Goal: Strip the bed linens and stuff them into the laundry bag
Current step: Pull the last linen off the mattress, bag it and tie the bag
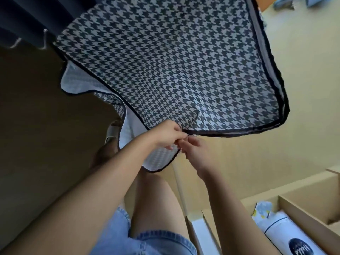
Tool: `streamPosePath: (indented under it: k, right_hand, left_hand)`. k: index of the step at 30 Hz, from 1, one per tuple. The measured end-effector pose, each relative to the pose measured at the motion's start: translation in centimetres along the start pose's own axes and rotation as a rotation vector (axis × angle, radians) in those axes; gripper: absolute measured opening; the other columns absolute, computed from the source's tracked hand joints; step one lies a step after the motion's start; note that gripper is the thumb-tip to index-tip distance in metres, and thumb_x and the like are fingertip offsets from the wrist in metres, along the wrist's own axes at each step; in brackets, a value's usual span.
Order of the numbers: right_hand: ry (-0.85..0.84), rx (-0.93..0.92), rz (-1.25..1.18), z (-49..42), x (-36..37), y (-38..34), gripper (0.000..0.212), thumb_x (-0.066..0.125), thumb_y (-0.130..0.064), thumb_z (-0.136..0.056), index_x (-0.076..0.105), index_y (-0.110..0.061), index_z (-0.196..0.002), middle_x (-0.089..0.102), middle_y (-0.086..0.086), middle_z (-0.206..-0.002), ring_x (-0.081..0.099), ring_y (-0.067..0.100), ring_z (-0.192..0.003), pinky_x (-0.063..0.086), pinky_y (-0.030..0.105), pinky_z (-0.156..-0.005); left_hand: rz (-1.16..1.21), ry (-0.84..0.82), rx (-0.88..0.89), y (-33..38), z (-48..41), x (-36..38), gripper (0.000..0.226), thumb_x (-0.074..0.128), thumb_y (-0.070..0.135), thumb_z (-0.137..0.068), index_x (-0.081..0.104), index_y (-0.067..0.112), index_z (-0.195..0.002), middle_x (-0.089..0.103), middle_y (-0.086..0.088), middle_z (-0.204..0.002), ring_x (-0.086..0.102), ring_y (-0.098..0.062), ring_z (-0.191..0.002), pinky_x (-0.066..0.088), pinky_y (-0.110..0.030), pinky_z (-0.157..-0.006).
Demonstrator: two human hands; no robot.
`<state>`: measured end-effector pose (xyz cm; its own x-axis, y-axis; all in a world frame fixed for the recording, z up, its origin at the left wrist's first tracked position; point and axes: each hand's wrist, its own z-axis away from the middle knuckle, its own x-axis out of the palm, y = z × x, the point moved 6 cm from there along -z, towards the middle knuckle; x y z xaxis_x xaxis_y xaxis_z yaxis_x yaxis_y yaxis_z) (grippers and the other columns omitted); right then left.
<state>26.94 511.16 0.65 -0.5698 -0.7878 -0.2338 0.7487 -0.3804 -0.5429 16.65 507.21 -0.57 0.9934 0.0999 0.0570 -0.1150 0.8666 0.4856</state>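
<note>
A black-and-white houndstooth pillowcase (165, 61) with black piping lies stretched across a pale wooden surface (303, 89), its near edge towards me. My left hand (165, 134) pinches that near edge at its opening. My right hand (193, 150) meets it there, fingertips closed on the same edge, on what looks like a zipper. A loose flap of the same fabric (158, 159) hangs down below both hands. No laundry bag is in view.
Dark curtains (27, 19) hang at the upper left over a brown floor (36, 126). A sandalled foot (112, 134) stands below the fabric. Open wooden compartments (312, 196) at the lower right hold a white cylinder (287, 234) and printed paper.
</note>
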Motion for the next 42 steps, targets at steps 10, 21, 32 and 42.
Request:
streamPosePath:
  k: [10,21,32,42]
  right_hand:
    - [0.328,0.205,-0.192,-3.5,-0.6,-0.1,0.034,0.051,-0.049,-0.086,0.046,-0.024,-0.064,0.044,-0.005,-0.061,0.037,0.01,-0.05,0.027,0.023,-0.047]
    - [0.073,0.383,-0.149,-2.4,6.9,-0.3,0.042,0.052,-0.045,-0.091,0.047,-0.017,-0.059,0.044,0.0,-0.052,0.037,0.012,-0.042,0.026,0.022,-0.037]
    - [0.052,0.622,-0.608,0.6,13.3,-0.9,0.048,0.048,-0.054,-0.092,0.042,-0.015,-0.065,0.038,-0.003,-0.032,0.029,0.007,-0.025,0.016,0.012,-0.035]
    - [-0.034,0.735,-0.803,1.3,17.6,-0.2,0.036,0.037,-0.023,-0.1,0.044,-0.016,-0.065,0.04,-0.006,-0.039,0.03,0.003,-0.028,0.016,0.013,-0.029]
  left_hand:
    - [-0.306,0.376,0.11,-1.6,1.7,-3.2,0.03,0.052,0.026,-0.097,0.053,0.011,-0.072,0.048,-0.003,-0.061,0.047,-0.024,-0.064,0.029,-0.032,-0.054]
    - [-0.497,0.464,0.257,-2.6,4.2,-5.0,0.015,0.051,0.018,-0.094,0.061,0.008,-0.087,0.059,-0.007,-0.091,0.054,-0.026,-0.089,0.039,-0.035,-0.072]
    - [-0.537,0.466,0.306,-5.8,4.2,-9.7,0.018,0.057,0.022,-0.093,0.063,0.007,-0.085,0.064,-0.01,-0.09,0.057,-0.025,-0.082,0.045,-0.037,-0.073]
    - [-0.528,0.367,0.407,-9.7,5.4,-12.3,0.016,0.061,0.025,-0.09,0.067,0.012,-0.086,0.067,-0.004,-0.092,0.059,-0.024,-0.091,0.046,-0.037,-0.079]
